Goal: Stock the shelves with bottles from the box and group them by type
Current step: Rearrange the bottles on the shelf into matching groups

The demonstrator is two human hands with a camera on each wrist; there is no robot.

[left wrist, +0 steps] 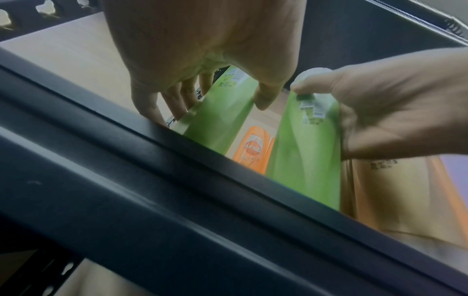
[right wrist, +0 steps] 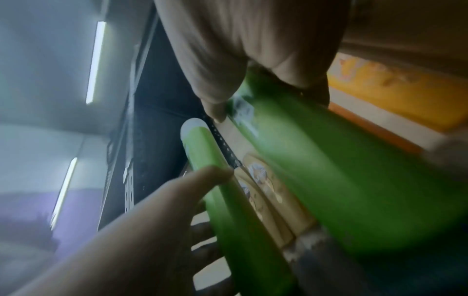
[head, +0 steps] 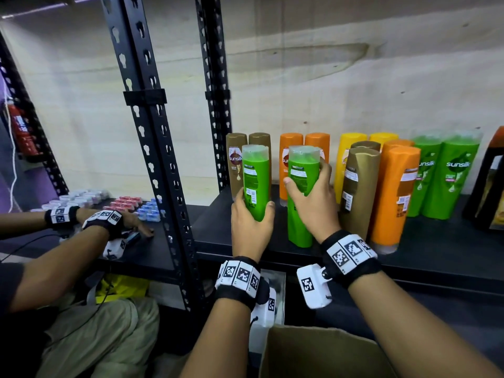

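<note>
— What are your hands doing?

— Your left hand (head: 249, 225) grips a green bottle (head: 255, 181) at centre frame, fingers and thumb curled round its lower half. Your right hand (head: 311, 203) wraps a second green bottle (head: 301, 186) just to the right, thumb across the back label.

— Where do those bottles sit?

— Both are upright, back labels facing you, over the front of the black shelf (head: 436, 246). The right one reaches down to the shelf surface; whether the left one touches it, I cannot tell.

— And around them?

— Brown bottles (head: 236, 165) and orange bottles (head: 291, 159) stand behind. To the right: yellow bottles (head: 351, 151), a brown and an orange pair nearer the edge, then two more green ones (head: 450, 175). The cardboard box (head: 313, 353) sits at bottom centre. At left, another person's hands (head: 131, 219) rest on the neighbouring shelf.
</note>
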